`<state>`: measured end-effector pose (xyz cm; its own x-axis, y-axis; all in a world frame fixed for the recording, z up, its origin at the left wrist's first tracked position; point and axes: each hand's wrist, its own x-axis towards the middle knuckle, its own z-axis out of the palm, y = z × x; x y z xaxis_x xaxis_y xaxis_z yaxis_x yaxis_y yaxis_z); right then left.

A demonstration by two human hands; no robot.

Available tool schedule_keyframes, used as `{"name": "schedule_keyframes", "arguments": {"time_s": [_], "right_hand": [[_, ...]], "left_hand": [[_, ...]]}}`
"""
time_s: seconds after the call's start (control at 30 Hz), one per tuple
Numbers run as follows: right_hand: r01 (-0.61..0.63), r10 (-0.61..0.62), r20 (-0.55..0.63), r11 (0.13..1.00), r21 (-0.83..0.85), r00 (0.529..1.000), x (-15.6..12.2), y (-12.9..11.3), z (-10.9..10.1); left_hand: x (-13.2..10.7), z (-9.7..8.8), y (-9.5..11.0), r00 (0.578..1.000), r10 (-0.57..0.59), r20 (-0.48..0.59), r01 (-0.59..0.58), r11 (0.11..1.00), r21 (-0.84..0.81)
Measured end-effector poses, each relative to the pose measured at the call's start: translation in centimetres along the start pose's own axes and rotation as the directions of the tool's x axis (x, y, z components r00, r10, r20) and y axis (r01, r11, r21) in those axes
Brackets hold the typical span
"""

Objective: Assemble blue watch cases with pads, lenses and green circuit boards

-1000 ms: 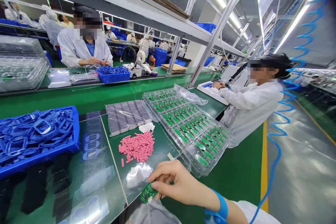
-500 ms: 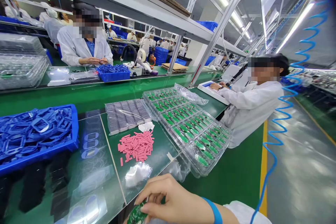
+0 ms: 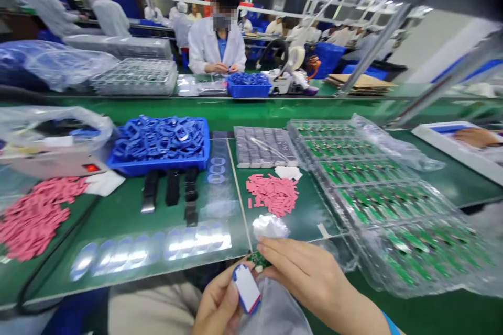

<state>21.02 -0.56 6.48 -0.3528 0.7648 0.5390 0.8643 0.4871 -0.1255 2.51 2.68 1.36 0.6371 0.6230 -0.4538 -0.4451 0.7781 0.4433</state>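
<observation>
In the head view, the scene has swung left along the counter [image 3: 118, 220], and the left hand [image 3: 216, 306] has come up at the near edge. That hand pinches a white card [image 3: 247, 288] with a blue edge between thumb and fingers. The right hand [image 3: 314, 277] reaches in from the near right, its fingers [image 3: 288, 254] together and stretched toward a small green board [image 3: 259, 260]. The board sits low between the hands, mostly hidden, and I cannot tell whether those fingers grip it. A blue strap [image 3: 389, 324] circles the right wrist, and a grey bag [image 3: 275, 309] lies just below the hands.

Just beyond the fingertips lie crumpled white film [image 3: 270, 226], a heap of pink strips [image 3: 272, 194] and a grey stack of pads [image 3: 265, 146]. To the right, clear trays [image 3: 393, 204] hold rows of green boards. To the left sit a blue crate [image 3: 157, 169] of blue frames, black straps [image 3: 173, 188] and a second pink heap [image 3: 35, 220]. Across the counter, a co-worker [image 3: 216, 42] holds both hands together, and another person's hand [image 3: 477, 137] rests on a white tray at far right.
</observation>
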Motion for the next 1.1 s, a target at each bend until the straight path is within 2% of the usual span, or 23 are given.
{"name": "schedule_keyframes", "arguments": {"time_s": [0.07,0.13,0.23,0.33,0.4,0.5,0.6,0.7,0.87,1.1], "right_hand": [[0.058,-0.058,-0.007,0.998,-0.036,0.998,0.5,-0.1,0.3],[0.051,-0.053,-0.042,0.998,-0.038,0.998,0.8,-0.1,0.6],[-0.063,0.065,-0.078,0.998,0.025,0.995,0.9,-0.2,0.8],[-0.21,0.217,-0.031,0.967,0.143,0.976,1.1,-0.7,0.8],[-0.254,0.258,0.007,0.942,0.219,0.966,1.5,-1.4,0.8],[-0.239,0.253,-0.011,0.928,0.286,0.967,2.1,-2.4,0.9],[-0.201,0.217,-0.031,0.942,0.27,0.976,2.2,-3.0,1.2],[-0.187,0.196,-0.01,0.945,0.268,0.98,2.0,-3.2,1.3],[-0.164,0.192,-0.063,0.936,0.311,0.979,2.0,-3.4,1.1],[-0.134,0.162,-0.076,0.948,0.287,0.984,2.2,-3.5,0.8]], "left_hand": [[-0.4,0.4,0.5,1.0,0.024,0.001,-0.024,0.998,-0.059],[-0.8,0.7,0.9,0.998,0.056,-0.009,-0.056,0.993,-0.106],[-1.1,0.7,1.2,0.993,0.116,-0.027,-0.118,0.985,-0.129],[-1.1,0.4,1.3,0.982,0.186,-0.028,-0.188,0.979,-0.08],[-1.0,0.2,1.2,0.964,0.267,-0.016,-0.267,0.964,-0.014],[-0.9,0.2,1.2,0.916,0.401,0.005,-0.4,0.914,0.07],[-0.9,0.4,1.2,0.88,0.475,0.02,-0.474,0.873,0.114],[-0.9,0.6,1.3,0.86,0.51,0.028,-0.509,0.851,0.133],[-0.8,0.9,1.1,0.838,0.542,0.065,-0.546,0.825,0.148],[-1.0,0.6,0.9,0.804,0.595,0.003,-0.578,0.781,0.237]]}}
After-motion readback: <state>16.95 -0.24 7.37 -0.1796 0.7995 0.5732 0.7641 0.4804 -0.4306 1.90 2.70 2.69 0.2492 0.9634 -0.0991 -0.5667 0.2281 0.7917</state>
